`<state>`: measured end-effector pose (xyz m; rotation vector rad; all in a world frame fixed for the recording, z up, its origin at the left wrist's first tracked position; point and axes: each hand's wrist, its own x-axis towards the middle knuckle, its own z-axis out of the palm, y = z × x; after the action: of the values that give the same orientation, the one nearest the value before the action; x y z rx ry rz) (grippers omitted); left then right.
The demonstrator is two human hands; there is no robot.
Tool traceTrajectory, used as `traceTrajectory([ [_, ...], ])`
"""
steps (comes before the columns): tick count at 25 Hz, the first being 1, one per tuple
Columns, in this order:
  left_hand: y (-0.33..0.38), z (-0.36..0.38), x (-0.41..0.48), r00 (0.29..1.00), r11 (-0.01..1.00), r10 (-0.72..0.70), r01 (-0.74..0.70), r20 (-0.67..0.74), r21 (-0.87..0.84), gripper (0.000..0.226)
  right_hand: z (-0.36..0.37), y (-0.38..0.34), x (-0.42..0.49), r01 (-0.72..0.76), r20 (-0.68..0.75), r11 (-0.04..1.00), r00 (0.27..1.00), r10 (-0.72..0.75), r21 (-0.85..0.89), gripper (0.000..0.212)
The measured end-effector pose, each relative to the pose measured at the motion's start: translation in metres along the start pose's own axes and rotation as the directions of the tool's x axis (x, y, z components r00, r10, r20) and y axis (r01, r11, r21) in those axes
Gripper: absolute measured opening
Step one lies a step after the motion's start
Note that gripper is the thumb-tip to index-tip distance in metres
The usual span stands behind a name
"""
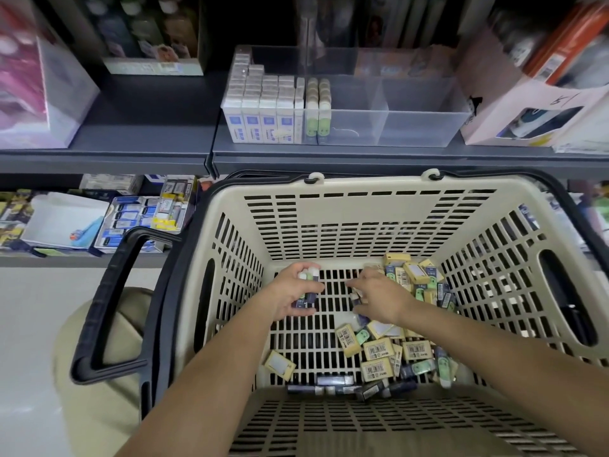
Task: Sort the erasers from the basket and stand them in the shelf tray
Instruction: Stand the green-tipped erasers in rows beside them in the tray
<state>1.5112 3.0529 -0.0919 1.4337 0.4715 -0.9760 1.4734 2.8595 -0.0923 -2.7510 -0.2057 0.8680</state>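
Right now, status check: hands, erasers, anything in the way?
Left hand grips a bunch of erasers. Right hand down among loose erasers in basket, grip unclear. Shelf tray part filled, path to it unobstructed.

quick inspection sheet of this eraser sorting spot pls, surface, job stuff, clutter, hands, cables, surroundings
surface: beige slotted basket, floor partly bare on the left; dark grey shelf above.
job's things: loose erasers piled along the basket's right and near sides; clear shelf tray holds stood erasers in its left part, right compartments unfilled.
clutter: nothing seen.
grippers: left hand grips a bundle of erasers; right hand reaches among the loose ones, grasp hidden.
cables: nothing seen.
surroundings: pink box left of the tray, pale carton right, stationery trays on the lower shelf.
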Motion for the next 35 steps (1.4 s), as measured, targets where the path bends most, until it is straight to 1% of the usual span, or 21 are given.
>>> traceTrajectory([
  [2, 0.0, 0.002, -0.003, 1.0, 1.0, -0.026, 0.026, 0.011, -0.01, 0.045, 0.005, -0.005, 0.0, 0.012, 0.015, 0.995, 1.0, -0.011, -0.1, 0.047],
  [4, -0.002, 0.003, -0.005, 0.998, 0.998, -0.051, 0.053, 0.034, -0.034, 0.045, 0.004, -0.01, -0.001, 0.021, -0.01, 0.997, 1.0, -0.022, -0.074, 0.04],
  [6, -0.004, 0.005, -0.006, 0.996, 0.998, -0.065, 0.066, 0.065, -0.012, 0.044, -0.001, -0.014, -0.004, 0.034, -0.053, 0.998, 0.998, -0.031, 0.053, 0.025],
  [7, -0.004, 0.006, -0.006, 0.994, 0.998, -0.068, 0.069, 0.083, 0.0, 0.043, -0.004, -0.016, -0.006, 0.024, -0.076, 0.978, 0.997, -0.009, 0.207, 0.019],
  [9, -0.005, 0.008, -0.006, 0.989, 0.997, -0.076, 0.077, 0.127, 0.0, 0.041, -0.012, -0.023, -0.01, 0.01, -0.103, 0.853, 0.993, 0.051, 0.522, 0.015],
  [10, -0.005, 0.009, -0.007, 0.983, 0.996, -0.086, 0.088, 0.161, -0.01, 0.04, -0.017, -0.025, -0.012, 0.02, -0.105, 0.781, 0.993, 0.059, 0.624, 0.014],
  [13, -0.003, 0.01, -0.01, 0.956, 0.99, -0.122, 0.138, 0.268, -0.042, 0.038, -0.024, -0.028, -0.019, 0.014, -0.067, 0.615, 0.996, 0.063, 0.789, 0.013],
  [15, -0.001, 0.01, -0.011, 0.948, 0.989, -0.136, 0.147, 0.287, -0.018, 0.042, -0.027, -0.025, -0.023, -0.034, -0.014, 0.47, 0.995, 0.097, 0.882, 0.012],
  [16, -0.001, 0.012, -0.011, 0.947, 0.989, -0.143, 0.147, 0.289, 0.01, 0.043, -0.027, -0.022, -0.025, -0.054, 0.007, 0.457, 0.995, 0.104, 0.888, 0.011],
  [17, 0.0, 0.013, -0.012, 0.948, 0.989, -0.148, 0.145, 0.281, 0.035, 0.043, -0.026, -0.019, -0.027, -0.058, 0.005, 0.538, 0.995, 0.099, 0.841, 0.008],
  [18, -0.001, 0.014, -0.012, 0.954, 0.989, -0.15, 0.141, 0.26, 0.054, 0.042, -0.024, -0.013, -0.03, -0.037, -0.014, 0.707, 0.998, 0.066, 0.707, 0.005],
  [19, -0.001, 0.013, -0.012, 0.962, 0.989, -0.145, 0.132, 0.232, 0.07, 0.041, -0.02, -0.008, -0.033, 0.013, -0.021, 0.879, 1.0, -0.003, 0.477, 0.006],
  [20, -0.001, 0.012, -0.012, 0.969, 0.989, -0.136, 0.122, 0.205, 0.082, 0.038, -0.014, -0.004, -0.037, 0.087, 0.013, 0.97, 0.996, -0.092, 0.227, 0.012],
  [21, -0.002, 0.011, -0.012, 0.974, 0.99, -0.128, 0.113, 0.185, 0.088, 0.036, -0.005, -0.002, -0.039, 0.163, 0.068, 0.986, 0.984, -0.165, 0.029, 0.021],
  [22, -0.002, 0.01, -0.013, 0.978, 0.99, -0.122, 0.109, 0.171, 0.086, 0.034, 0.003, 0.0, -0.041, 0.21, 0.114, 0.972, 0.973, -0.198, -0.103, 0.029],
  [24, -0.002, 0.01, -0.015, 0.98, 0.992, -0.116, 0.105, 0.161, 0.075, 0.03, 0.015, 0.001, -0.04, 0.243, 0.126, 0.94, 0.968, -0.218, -0.24, 0.041],
  [26, -0.001, 0.011, -0.017, 0.979, 0.992, -0.119, 0.108, 0.167, 0.07, 0.029, 0.018, 0.0, -0.036, 0.24, 0.103, 0.935, 0.97, -0.22, -0.262, 0.04],
  [28, 0.0, 0.012, -0.019, 0.978, 0.991, -0.123, 0.114, 0.17, 0.064, 0.033, 0.016, 0.0, -0.035, 0.229, 0.062, 0.945, 0.973, -0.22, -0.232, 0.03],
  [31, 0.002, 0.011, -0.02, 0.985, 0.995, -0.103, 0.1, 0.141, 0.03, 0.054, 0.016, 0.001, -0.037, 0.268, 0.04, 0.929, 0.963, -0.267, -0.257, 0.016],
  [33, 0.003, 0.011, -0.022, 0.986, 0.994, -0.103, 0.1, 0.13, 0.033, 0.065, 0.017, 0.0, -0.038, 0.28, 0.062, 0.916, 0.96, -0.273, -0.287, 0.017],
  [35, 0.005, 0.012, -0.024, 0.987, 0.995, -0.09, 0.084, 0.135, 0.055, 0.066, 0.017, 0.0, -0.037, 0.249, 0.091, 0.914, 0.968, -0.232, -0.321, 0.023],
])
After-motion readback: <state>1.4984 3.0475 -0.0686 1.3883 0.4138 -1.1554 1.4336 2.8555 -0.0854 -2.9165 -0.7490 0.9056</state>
